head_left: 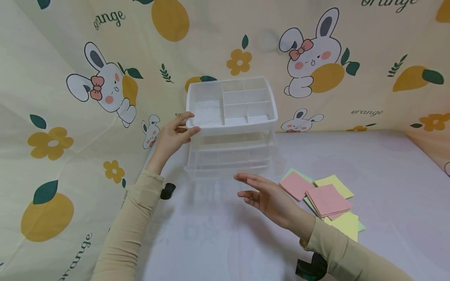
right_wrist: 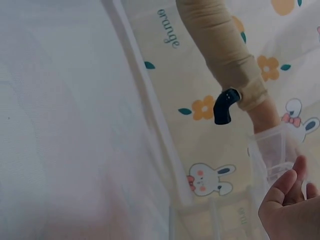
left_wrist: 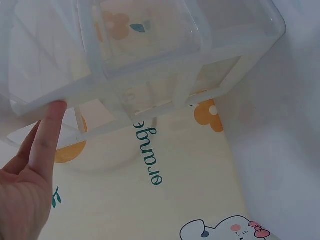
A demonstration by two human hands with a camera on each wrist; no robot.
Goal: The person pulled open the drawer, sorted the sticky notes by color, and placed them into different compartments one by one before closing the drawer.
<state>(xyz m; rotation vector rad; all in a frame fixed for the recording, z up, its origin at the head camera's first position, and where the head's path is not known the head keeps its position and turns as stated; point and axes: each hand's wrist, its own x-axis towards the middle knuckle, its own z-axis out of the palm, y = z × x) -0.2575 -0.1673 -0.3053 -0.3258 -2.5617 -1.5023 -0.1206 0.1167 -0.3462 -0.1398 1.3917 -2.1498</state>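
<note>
Rabbit-and-orange printed cloth (head_left: 211,50) backs a smooth, pale tabletop (head_left: 211,242). Just right of the left hand (head_left: 172,136), whose thumb and fingers hold its corner, stands a translucent plastic drawer unit (head_left: 232,129), its rounded top tray (head_left: 209,111) divided into rectangular compartments. Nearer, the right hand (head_left: 268,199) hovers empty, fingers loosely spread; beside it lie square, flat paper notes (head_left: 328,199).

Plastic organizer (head_left: 232,129) in all views

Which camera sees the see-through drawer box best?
The head view: you see the drawer box with its sectioned top and front, slightly covered by the left hand. The left wrist view shows a close, cut-off part; the right wrist view, pieces at bottom right.
</note>
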